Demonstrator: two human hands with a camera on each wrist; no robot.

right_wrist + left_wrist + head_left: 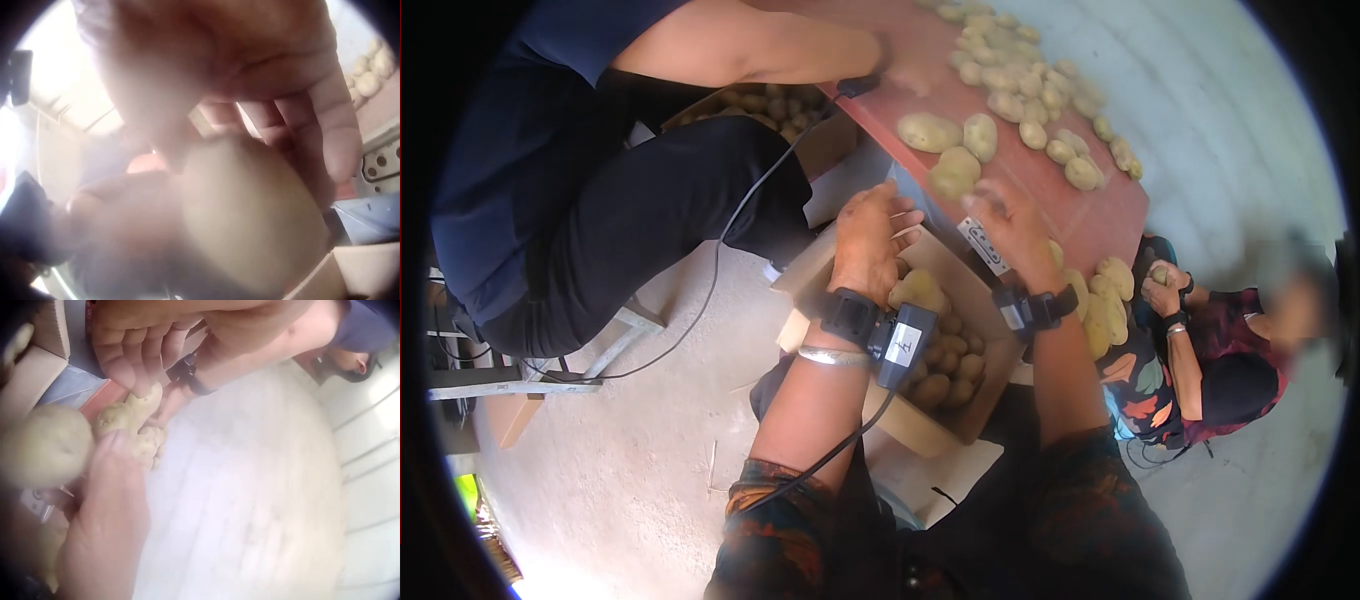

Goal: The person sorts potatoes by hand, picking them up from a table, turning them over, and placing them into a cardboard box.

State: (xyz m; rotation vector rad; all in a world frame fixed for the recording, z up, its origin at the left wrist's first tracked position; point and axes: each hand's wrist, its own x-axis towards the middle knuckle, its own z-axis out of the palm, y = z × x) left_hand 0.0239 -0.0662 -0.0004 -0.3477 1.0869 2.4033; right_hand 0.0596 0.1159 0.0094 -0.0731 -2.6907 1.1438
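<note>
My left hand (868, 238) is over the cardboard box (992, 385), fingers loosely bent toward the right hand. Across from it, my right hand (1018, 232) hovers by the table edge with its fingers extended. Between the wrists a large pale potato (918, 288) overlaps the box's opening; it looms close and blurred in the right wrist view (250, 212). Neither palm visibly encloses it. Another potato (955, 172) lies near my right fingertips, at the edge of the reddish table (1090, 215). Smaller brown potatoes (945, 370) fill part of the box.
Many potatoes (1020, 85) spread along the table, with more (1108, 305) near my right forearm. A person in dark clothes (630, 220) sits at left, beside another box of potatoes (775, 105). A cable (718, 270) crosses there. Another person (1215, 370) sits at right, holding a potato.
</note>
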